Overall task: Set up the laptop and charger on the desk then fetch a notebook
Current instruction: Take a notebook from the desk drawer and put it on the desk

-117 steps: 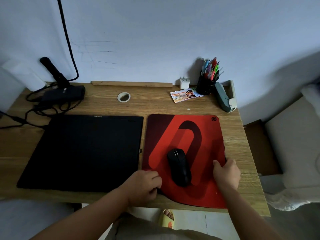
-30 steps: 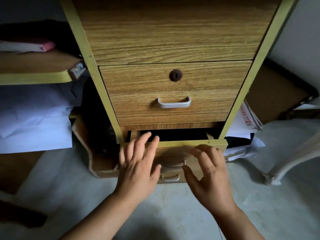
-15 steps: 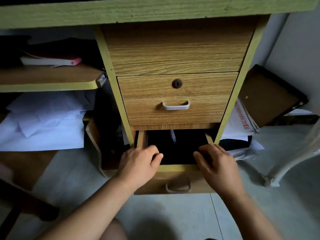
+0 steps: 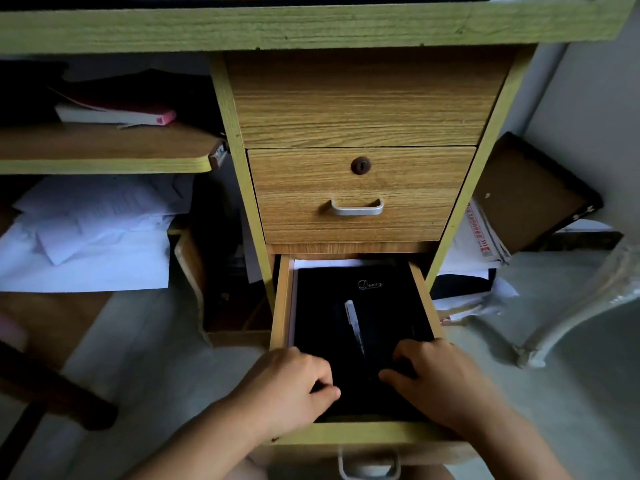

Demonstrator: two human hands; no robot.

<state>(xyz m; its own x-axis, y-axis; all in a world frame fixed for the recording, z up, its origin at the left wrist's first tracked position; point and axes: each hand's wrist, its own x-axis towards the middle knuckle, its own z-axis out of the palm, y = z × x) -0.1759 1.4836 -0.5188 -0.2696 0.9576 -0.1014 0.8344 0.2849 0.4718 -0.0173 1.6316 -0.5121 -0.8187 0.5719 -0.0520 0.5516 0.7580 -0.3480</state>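
The bottom drawer [image 4: 282, 299] of the desk cabinet stands pulled far out. A black notebook [image 4: 377, 306] with silver lettering lies flat in it, filling most of the drawer. A white pen [image 4: 354, 323] rests on its cover. My left hand [image 4: 291, 386] hovers over the drawer's near left corner, fingers curled and thumb pointing right. My right hand [image 4: 440, 379] sits over the notebook's near right part, curled fingertips down on the cover. Both hands hide the notebook's near edge, so any grip on it is hidden.
A shut drawer [image 4: 360, 195] with a metal handle and keyhole sits above the open one. At left, a shelf [image 4: 104, 150] carries a book with loose white papers [image 4: 86, 244] below. Papers and a brown board [image 4: 526, 192] lean at right. A chair leg [image 4: 571, 317] stands on the floor.
The drawer has slid much farther out, uncovering the notebook and pen. Both hands have left the drawer's front edge and moved in over the notebook.
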